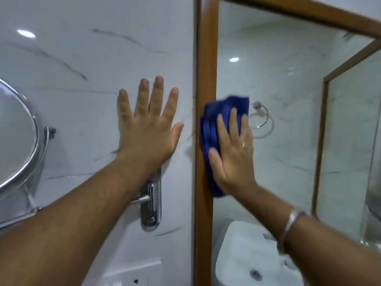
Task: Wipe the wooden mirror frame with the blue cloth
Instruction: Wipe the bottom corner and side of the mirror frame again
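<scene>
While your right hand (232, 153) presses the folded blue cloth (218, 129) flat against the wooden mirror frame (206, 58), you look to be partway along its left upright — how much is already wiped I cannot tell, since the wood looks the same above and below the cloth. That hand lies spread over the cloth, palm holding it down rather than clenched around it. Your left hand (148, 129) is released and empty, fingers splayed on the marble wall (82, 48) just left of the frame, bracing you. By my judgement the top rail and the rest of the upright remain to be done. Along the frame there is free run both up and down; left of it a chrome fitting (151, 205) sits low on the wall — well apart from the cloth.
</scene>
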